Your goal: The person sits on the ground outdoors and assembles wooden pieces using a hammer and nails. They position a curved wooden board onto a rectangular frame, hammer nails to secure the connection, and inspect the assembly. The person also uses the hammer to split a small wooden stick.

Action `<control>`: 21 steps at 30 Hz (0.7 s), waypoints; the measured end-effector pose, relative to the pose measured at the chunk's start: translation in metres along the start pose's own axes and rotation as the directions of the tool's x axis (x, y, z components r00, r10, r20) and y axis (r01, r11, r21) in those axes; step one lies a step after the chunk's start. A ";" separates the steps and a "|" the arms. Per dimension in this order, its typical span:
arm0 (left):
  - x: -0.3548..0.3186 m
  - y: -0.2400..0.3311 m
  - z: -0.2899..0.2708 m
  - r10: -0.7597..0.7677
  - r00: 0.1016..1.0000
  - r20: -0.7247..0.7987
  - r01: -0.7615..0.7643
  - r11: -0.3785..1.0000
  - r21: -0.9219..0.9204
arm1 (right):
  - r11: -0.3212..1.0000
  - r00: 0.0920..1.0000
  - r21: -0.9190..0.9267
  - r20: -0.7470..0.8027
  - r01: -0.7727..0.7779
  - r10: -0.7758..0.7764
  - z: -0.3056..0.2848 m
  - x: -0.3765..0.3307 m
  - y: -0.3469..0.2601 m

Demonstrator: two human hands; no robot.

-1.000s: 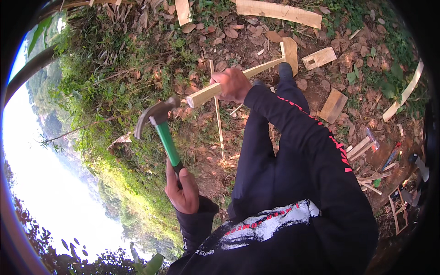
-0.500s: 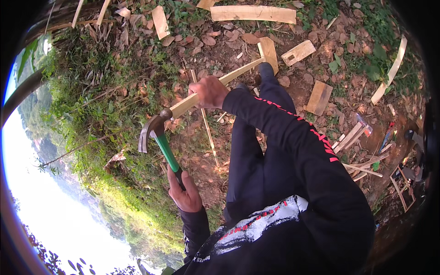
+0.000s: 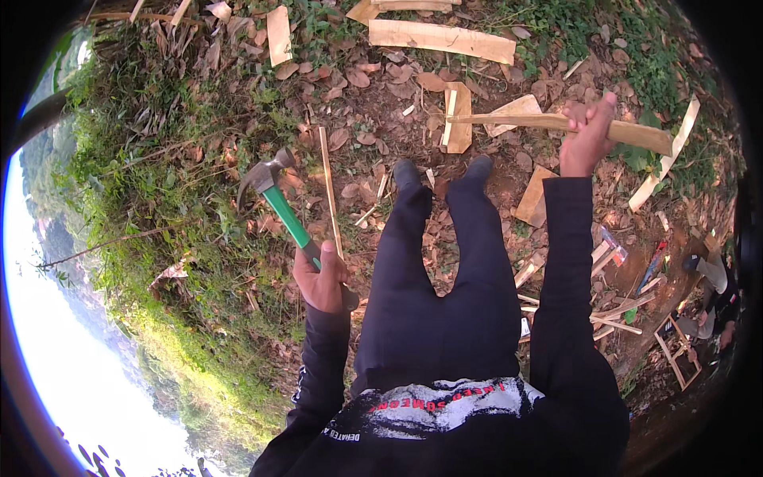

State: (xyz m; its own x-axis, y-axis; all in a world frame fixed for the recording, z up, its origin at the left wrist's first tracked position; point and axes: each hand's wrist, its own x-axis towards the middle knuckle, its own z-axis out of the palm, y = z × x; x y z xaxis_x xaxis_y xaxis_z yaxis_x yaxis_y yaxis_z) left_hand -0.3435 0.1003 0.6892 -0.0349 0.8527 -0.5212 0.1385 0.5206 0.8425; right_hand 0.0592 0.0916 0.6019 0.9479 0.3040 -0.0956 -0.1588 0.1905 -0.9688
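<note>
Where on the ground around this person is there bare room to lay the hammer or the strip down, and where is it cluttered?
Freest is the grass slope left of the hammer in the left hand. A smaller bare dirt patch lies ahead of the shoes. Crowded: board offcuts under the wood strip in the right hand, and the scrap sticks at right.

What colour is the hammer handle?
Green, with a dark grip end inside the left hand; the hammer shows clearly in the head view.

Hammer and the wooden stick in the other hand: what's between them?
In the head view, the person's two dark-trousered legs and shoes stand between the hammer in the left hand and the wooden stick gripped by the right hand.
</note>
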 end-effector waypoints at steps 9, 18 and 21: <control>0.072 -0.170 0.042 -0.160 0.985 -0.068 0.153 0.983 -0.107 | 0.964 0.995 0.249 -0.015 -0.092 0.099 -0.277 0.054 -0.180; 0.178 -0.237 0.018 -0.277 0.956 0.102 0.293 0.930 -0.223 | 0.760 0.976 0.647 -0.120 -0.061 0.181 -0.560 0.020 -0.353; 0.180 -0.211 0.003 -0.309 0.751 0.584 0.598 0.693 -0.402 | 0.694 0.986 0.716 -0.050 -0.074 0.157 -0.585 -0.005 -0.343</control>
State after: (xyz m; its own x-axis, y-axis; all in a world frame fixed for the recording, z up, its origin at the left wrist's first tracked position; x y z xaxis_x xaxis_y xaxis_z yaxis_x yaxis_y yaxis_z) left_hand -0.3764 0.1436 0.4177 0.5089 0.4542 -0.7312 -0.3232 0.8881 0.3267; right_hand 0.2711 -0.5212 0.8010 0.9238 0.2834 -0.2576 -0.3785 0.7782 -0.5011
